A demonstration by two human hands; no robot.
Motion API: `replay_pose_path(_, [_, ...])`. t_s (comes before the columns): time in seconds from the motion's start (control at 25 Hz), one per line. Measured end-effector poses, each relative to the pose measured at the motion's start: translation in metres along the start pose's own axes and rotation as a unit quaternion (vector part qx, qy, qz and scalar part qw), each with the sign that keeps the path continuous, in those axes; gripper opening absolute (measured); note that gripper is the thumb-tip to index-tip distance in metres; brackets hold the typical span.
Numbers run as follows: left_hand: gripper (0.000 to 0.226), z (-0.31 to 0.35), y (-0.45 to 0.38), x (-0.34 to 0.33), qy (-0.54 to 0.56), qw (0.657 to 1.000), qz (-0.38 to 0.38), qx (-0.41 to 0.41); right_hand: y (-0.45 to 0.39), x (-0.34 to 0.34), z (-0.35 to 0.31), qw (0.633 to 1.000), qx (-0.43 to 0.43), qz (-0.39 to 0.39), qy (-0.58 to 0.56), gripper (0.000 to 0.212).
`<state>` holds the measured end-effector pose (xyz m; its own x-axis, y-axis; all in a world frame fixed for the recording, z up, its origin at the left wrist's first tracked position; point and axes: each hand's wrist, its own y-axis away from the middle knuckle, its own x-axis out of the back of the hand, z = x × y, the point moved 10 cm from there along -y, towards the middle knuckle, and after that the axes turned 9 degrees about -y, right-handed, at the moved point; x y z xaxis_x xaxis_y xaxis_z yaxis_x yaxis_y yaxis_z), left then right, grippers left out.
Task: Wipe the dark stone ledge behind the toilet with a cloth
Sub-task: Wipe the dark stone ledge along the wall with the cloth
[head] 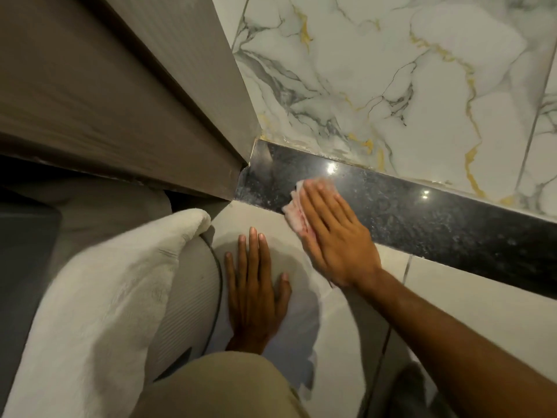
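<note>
A: Where is the ledge (422, 215)?

B: It is the dark speckled band running from the middle of the frame down to the right edge, between the veined marble wall (391, 86) above and the pale tile (482, 297) below. Its left end butts against the brown panel (120, 101) at upper left.

A: And the cloth (297, 212)?

B: A pale cloth with pink in it, lying on the ledge near its left end, slightly over the front edge. The right hand (334, 233) lies flat on top of it, fingers straight and close together, palm down. It is pressing, not pinching; I judge that spreads the pressure over a wide patch for each stroke.

A: Why work at that end?

B: The stone beside the cloth, toward the panel, looks hazy and dull, while the stretch to the right shines with light spots. Probably the corner is what remains.

A: What about the other hand?

B: The left hand (256, 297) rests flat on the pale surface at lower centre, fingers slightly apart, holding nothing. It seems to brace the person's lean. A white towel (99, 297) sits at lower left, clear of the wiping.
</note>
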<state>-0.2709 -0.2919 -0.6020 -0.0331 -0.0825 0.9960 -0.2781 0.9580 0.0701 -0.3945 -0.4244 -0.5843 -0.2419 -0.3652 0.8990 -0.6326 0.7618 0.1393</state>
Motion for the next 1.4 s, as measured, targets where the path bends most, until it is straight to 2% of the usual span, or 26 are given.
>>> replay_pose_path(0.12, [0.077,-0.001,-0.001,-0.004,0.005,1.000,-0.002,0.005,-0.064,0.016,0.009,0.989,-0.129,0.072,-0.016,0.071])
replay_pose_path(0.16, [0.076,-0.001,-0.001,-0.005,0.006,1.000,-0.002,0.005,-0.080,0.015,0.000,0.987,-0.137,0.079,-0.017,0.071])
replay_pose_path(0.24, [0.076,-0.003,0.000,-0.007,0.006,1.000,-0.001,0.003,-0.082,0.001,-0.024,0.996,-0.070,0.054,-0.011,0.070])
replay_pose_path(0.32, [0.075,-0.003,0.001,-0.004,0.008,1.000,-0.003,-0.003,-0.037,-0.009,-0.034,1.000,0.019,0.007,0.007,0.068])
replay_pose_path(0.4, [0.076,-0.001,0.000,-0.001,0.008,1.000,-0.009,-0.005,0.007,-0.003,-0.014,1.000,0.026,-0.012,0.007,0.068])
replay_pose_path(0.48, [0.077,0.000,-0.001,0.000,0.006,1.000,-0.016,0.003,0.001,0.012,0.011,0.999,-0.037,0.023,-0.009,0.068])
replay_pose_path(0.6, [0.078,-0.002,-0.001,-0.005,0.011,1.000,-0.017,0.004,-0.068,0.023,0.012,0.986,-0.150,0.072,-0.018,0.069])
replay_pose_path(0.68, [0.078,-0.002,-0.002,-0.009,0.011,1.000,-0.010,0.002,-0.094,0.011,-0.015,0.993,-0.101,0.056,-0.013,0.069])
replay_pose_path(0.76, [0.077,-0.002,0.001,-0.008,0.010,1.000,-0.003,-0.003,-0.068,-0.004,-0.036,1.000,0.001,0.021,-0.013,0.067])
replay_pose_path(0.8, [0.076,-0.001,0.002,-0.006,0.005,1.000,-0.001,-0.009,-0.039,-0.006,-0.033,1.000,0.014,0.015,-0.010,0.066])
replay_pose_path(0.92, [0.076,0.003,0.003,-0.007,-0.011,0.999,-0.014,-0.038,0.027,0.008,0.014,0.993,-0.099,0.052,-0.030,0.068])
replay_pose_path(1.04, [0.075,0.016,-0.002,-0.009,-0.010,0.997,-0.016,-0.073,-0.009,0.029,0.044,0.963,-0.230,0.134,-0.042,0.071])
replay_pose_path(1.08, [0.075,0.021,-0.005,-0.009,-0.007,0.997,-0.013,-0.081,-0.031,0.031,0.043,0.962,-0.229,0.141,-0.040,0.071])
replay_pose_path(1.16, [0.075,0.025,-0.009,-0.010,0.008,0.996,-0.014,-0.085,-0.048,0.024,0.030,0.979,-0.157,0.126,-0.036,0.069])
replay_pose_path(1.24, [0.075,0.025,-0.007,-0.008,0.018,0.996,-0.016,-0.089,-0.008,0.010,0.018,0.991,-0.084,0.101,-0.035,0.066])
replay_pose_path(1.28, [0.075,0.023,-0.006,-0.006,0.020,0.996,-0.016,-0.091,0.029,0.008,0.021,0.989,-0.100,0.100,-0.035,0.065])
replay_pose_path(1.4, [0.074,0.026,-0.011,-0.001,0.033,0.995,-0.014,-0.090,0.099,0.027,0.078,0.944,-0.290,0.154,-0.038,0.071])
